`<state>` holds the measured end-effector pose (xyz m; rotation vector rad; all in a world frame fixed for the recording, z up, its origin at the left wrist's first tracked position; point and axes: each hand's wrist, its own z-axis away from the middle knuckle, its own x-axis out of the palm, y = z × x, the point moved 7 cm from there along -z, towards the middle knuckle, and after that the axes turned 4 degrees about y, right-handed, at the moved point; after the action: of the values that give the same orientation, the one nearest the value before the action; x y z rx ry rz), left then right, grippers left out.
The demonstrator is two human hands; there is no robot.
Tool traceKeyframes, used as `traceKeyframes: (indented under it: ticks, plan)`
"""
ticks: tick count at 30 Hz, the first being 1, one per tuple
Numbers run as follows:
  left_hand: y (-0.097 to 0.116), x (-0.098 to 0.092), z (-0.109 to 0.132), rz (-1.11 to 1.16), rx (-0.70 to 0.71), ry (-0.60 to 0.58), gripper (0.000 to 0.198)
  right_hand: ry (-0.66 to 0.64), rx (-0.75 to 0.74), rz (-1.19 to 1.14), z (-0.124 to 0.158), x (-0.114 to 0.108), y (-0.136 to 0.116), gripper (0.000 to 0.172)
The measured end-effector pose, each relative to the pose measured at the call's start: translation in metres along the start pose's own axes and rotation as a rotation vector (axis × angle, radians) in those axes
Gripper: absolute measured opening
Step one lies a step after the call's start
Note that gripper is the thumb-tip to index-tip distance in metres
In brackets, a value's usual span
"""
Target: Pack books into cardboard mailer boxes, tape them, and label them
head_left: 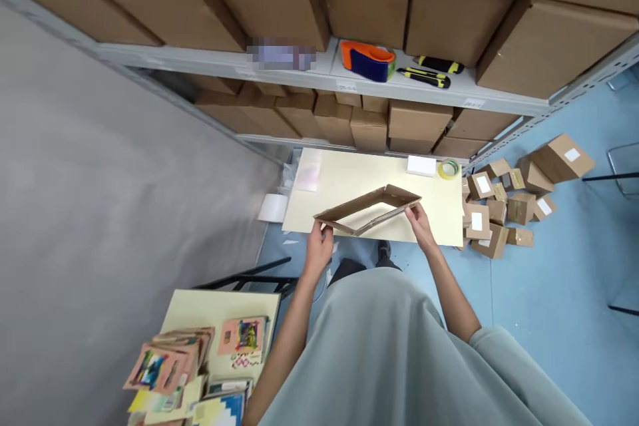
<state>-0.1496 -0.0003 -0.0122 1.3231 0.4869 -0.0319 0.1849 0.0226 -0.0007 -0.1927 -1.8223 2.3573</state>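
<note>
Both my hands hold a brown cardboard box, half unfolded into an open diamond-shaped sleeve, above the near edge of a pale yellow table. My left hand pinches its left corner, fingers closed on the cardboard. My right hand grips the right corner the same way. Through the sleeve's opening the tabletop shows.
A white pad and a roll of tape lie at the table's far right. Metal shelving behind carries large cartons, a tape dispenser and utility knives. Small sealed boxes litter the blue floor. A low table with colourful cards stands near left.
</note>
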Motion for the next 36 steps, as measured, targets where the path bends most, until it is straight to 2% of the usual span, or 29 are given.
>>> traceKeyframes:
  ticks: [5,7,9,14,18,22,23,24,26,28,30,32,36]
  plan:
    - [0.01,0.046,-0.046,0.044,0.021,-0.196,0.036,0.059,0.049,-0.091,-0.008,0.008,0.025,0.071]
    - [0.007,0.058,-0.063,0.066,0.001,-0.252,0.035,0.075,0.079,-0.117,-0.01,0.016,0.034,0.079]
    - [0.003,0.065,-0.079,0.073,-0.036,-0.256,0.033,0.092,0.112,-0.118,-0.01,0.023,0.04,0.086]
    - [-0.003,0.066,-0.115,0.074,-0.076,-0.204,0.034,0.147,0.169,-0.023,-0.004,0.03,0.035,0.083]
    - [-0.006,0.062,-0.126,0.089,-0.064,-0.333,0.055,0.227,0.207,0.085,-0.002,0.03,0.023,0.074]
    - [-0.018,0.049,-0.121,-0.16,-0.052,-0.505,0.091,0.317,0.186,0.226,-0.006,0.029,0.01,0.058]
    - [-0.02,0.046,-0.119,-0.227,-0.048,-0.548,0.094,0.332,0.177,0.283,-0.006,0.028,0.006,0.053]
    - [-0.022,0.043,-0.117,-0.274,-0.042,-0.585,0.091,0.343,0.166,0.346,-0.007,0.027,0.002,0.047]
    - [-0.02,0.039,-0.115,-0.328,-0.01,-0.625,0.065,0.35,0.138,0.479,-0.009,0.025,-0.006,0.038]
    - [-0.01,0.034,-0.116,-0.379,0.07,-0.605,0.032,0.356,0.112,0.586,-0.012,0.024,-0.014,0.035]
    - [0.005,0.028,-0.12,-0.433,0.164,-0.533,0.012,0.364,0.093,0.65,-0.016,0.023,-0.021,0.035]
    - [0.023,0.024,-0.125,-0.452,0.223,-0.454,0.011,0.372,0.072,0.68,-0.022,0.023,-0.029,0.035]
    - [0.049,0.03,-0.13,-0.458,0.228,-0.388,0.027,0.339,0.025,0.687,-0.037,0.027,-0.039,0.035]
